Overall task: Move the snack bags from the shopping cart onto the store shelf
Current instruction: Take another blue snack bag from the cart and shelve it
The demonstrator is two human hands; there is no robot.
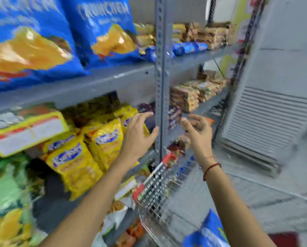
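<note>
Yellow snack bags [74, 163] stand in a row on the middle level of the grey metal shelf [99, 82]. My left hand [138, 134] hovers open just right of them, fingers spread, next to the upright post [160, 77]. My right hand [198, 129] is open on the other side of the post, holding nothing. Below my arms is the wire shopping cart [154, 189] with red corner trim. A blue snack bag [209, 230] shows at the bottom edge, near the cart. The whole view is motion-blurred.
Large blue chip bags [102, 31] fill the upper shelf, with biscuit packs [201, 34] to their right. Green bags [6, 193] sit lower left. More packets [190, 97] lie past the post. A white louvred cabinet [267, 122] stands on the right; grey floor lies beside it.
</note>
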